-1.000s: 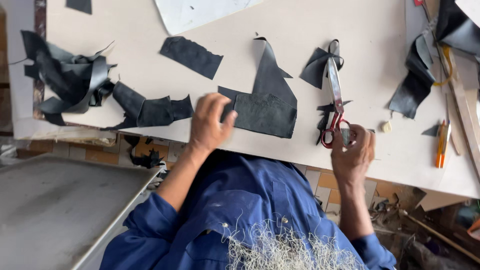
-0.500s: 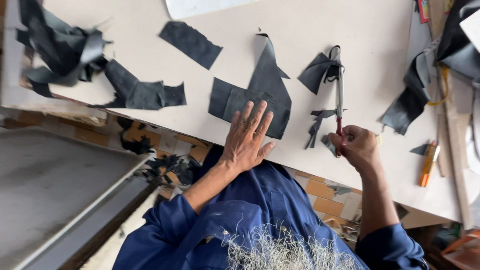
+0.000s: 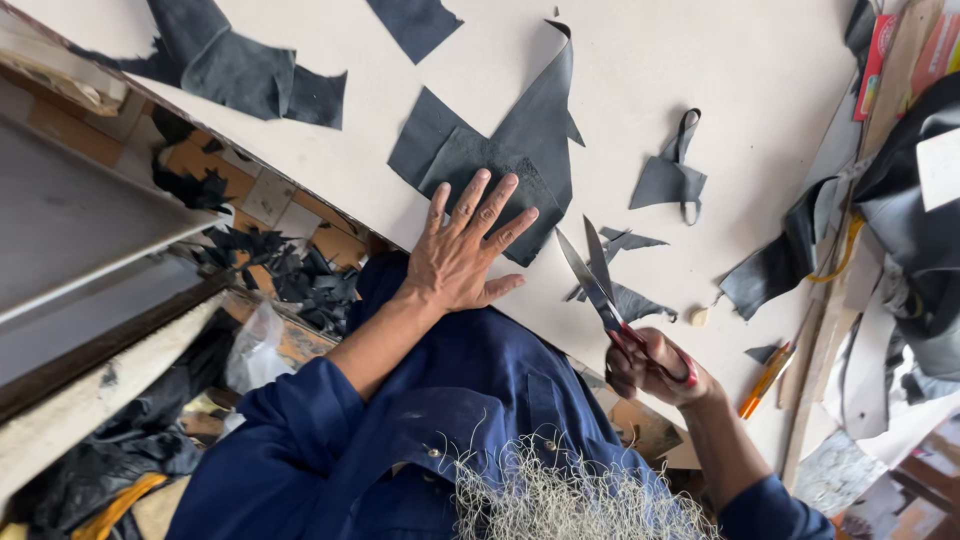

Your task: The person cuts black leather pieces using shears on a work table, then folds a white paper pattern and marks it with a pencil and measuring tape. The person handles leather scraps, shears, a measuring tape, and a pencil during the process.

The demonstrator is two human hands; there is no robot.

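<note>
We see our left hand spread flat, fingers fanned and holding nothing, its fingertips pressing the lower edge of a large dark grey leather piece. That piece lies on the pale, smooth desk near its front edge; it is matte and angular, with a pointed flap curling up at its top. Our right hand is closed around the red handles of a pair of scissors, whose long steel blades stand parted in a narrow V, raised just above the front edge of the desk. Behind the blades lie thin, jagged leather offcuts, and beyond them a folded scrap with a loop-shaped strip. An orange pen rests near the desk's right front corner, with a small pale lump close by. More limp dark leather scraps lie toward the left edge of the desk.
</note>
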